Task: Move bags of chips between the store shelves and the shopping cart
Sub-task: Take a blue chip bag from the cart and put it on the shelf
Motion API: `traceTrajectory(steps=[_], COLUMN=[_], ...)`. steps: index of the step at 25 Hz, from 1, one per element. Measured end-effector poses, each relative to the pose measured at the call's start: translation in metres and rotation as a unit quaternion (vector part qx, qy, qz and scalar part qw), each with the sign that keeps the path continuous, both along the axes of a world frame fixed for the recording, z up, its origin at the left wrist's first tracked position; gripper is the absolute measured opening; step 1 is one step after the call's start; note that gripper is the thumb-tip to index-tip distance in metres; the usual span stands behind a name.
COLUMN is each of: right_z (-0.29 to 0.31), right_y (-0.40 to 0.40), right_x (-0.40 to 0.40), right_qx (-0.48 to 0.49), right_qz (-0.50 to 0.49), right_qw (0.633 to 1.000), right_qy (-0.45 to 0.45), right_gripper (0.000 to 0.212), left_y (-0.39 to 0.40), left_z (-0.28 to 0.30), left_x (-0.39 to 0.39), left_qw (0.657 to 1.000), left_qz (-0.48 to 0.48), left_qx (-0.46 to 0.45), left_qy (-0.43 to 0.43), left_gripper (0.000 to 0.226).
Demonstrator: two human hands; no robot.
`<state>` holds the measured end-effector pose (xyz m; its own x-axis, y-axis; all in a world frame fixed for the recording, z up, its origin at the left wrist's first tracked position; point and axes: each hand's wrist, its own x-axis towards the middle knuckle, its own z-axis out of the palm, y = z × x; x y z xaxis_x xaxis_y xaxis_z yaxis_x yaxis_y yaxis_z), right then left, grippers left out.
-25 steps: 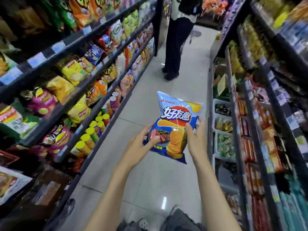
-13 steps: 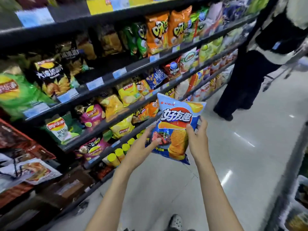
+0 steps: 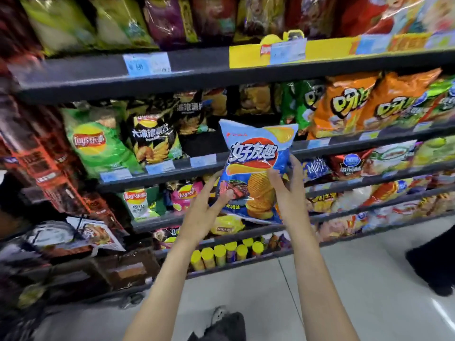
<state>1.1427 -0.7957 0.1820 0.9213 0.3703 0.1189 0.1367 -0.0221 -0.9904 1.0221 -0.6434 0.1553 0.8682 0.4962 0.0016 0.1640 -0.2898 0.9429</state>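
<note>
Both hands hold one blue chip bag (image 3: 256,166) upright in front of the shelves. Left hand (image 3: 204,212) grips its lower left edge, thumb pressed on the front over the picture of meat, the other fingers reaching behind. Right hand (image 3: 286,193) grips the right side, thumb laid across the front beside the stack of ridged chips, fingers wrapped round the back edge. The bag hangs in the air before the shelf rail (image 3: 172,166), its top corner reaching up over a dark gap in the row behind it; whether it touches the rail cannot be told.

To the left of that gap on the same shelf stand a black bag (image 3: 152,139) and a green Lay's bag (image 3: 98,143). To the right are orange bags (image 3: 349,107) with a green bag (image 3: 298,102) beside them. Below the hands lie a pink Lay's bag (image 3: 184,195) and a yellow bag (image 3: 226,225), and on the lowest level a row of yellow-capped tubes (image 3: 221,254). Price tags (image 3: 146,64) line the upper shelf edge. A dark shoe (image 3: 433,264) of another person stands on the pale floor (image 3: 344,291) at right.
</note>
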Motion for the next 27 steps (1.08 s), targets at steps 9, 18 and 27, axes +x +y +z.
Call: traceTrajectory(steps=[9,18,27], right_z=[0.027,0.020,-0.008], right_y=[0.086,0.148,0.200], right_x=[0.136,0.246,0.274], right_qx=[-0.037,-0.133,-0.186], right_qz=[0.132,0.189,0.155], right_qw=[0.991,0.972,0.965], right_qy=[0.008,-0.033,-0.096], right_gripper=[0.098,0.026,0.055], left_y=[0.086,0.126,0.166], left_z=[0.024,0.031,0.011], left_x=[0.133,0.223,0.266], left_qw=[0.994,0.990,0.971], left_qz=[0.059,0.082,0.136], left_qx=[0.091,0.082,0.103], left_qy=[-0.007,0.086,0.166], left_gripper=[0.064,0.055,0.050])
